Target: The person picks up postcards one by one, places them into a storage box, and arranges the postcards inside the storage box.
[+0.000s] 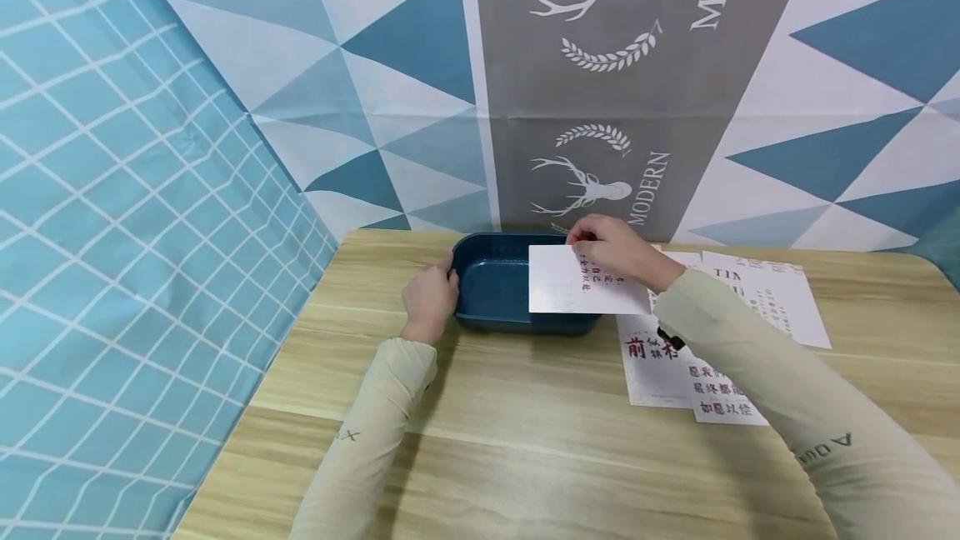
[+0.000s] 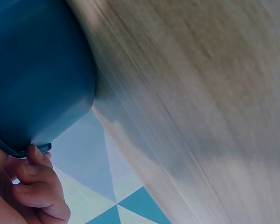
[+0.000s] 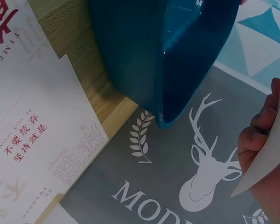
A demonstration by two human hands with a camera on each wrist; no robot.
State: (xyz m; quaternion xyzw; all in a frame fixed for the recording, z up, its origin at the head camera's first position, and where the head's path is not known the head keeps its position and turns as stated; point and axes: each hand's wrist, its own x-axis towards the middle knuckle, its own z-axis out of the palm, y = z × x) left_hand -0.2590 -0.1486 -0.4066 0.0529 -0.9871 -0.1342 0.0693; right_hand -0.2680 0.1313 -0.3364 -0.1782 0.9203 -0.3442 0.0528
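Note:
A dark blue oval-cornered tub (image 1: pixel 491 290) stands on the wooden table near the wall. My left hand (image 1: pixel 431 297) pinches its left rim; in the left wrist view the curled fingers (image 2: pixel 39 186) grip the rim's edge. Over the tub's right part, my right hand (image 1: pixel 618 252) holds a white card (image 1: pixel 555 280) with red Chinese lettering by its far edge. The same card (image 3: pixel 270 161) shows edge-on in the right wrist view, above and apart from the tub. The card hides the tub's right end in the head view.
Several printed white cards (image 1: pixel 652 382) lie overlapping on the table (image 1: pixel 525 440) right of the tub, partly under my right forearm. A patterned wall covering (image 1: pixel 420 65) with deer prints rises behind the table. A blue checked sheet (image 1: pixel 135 232) hangs at the left.

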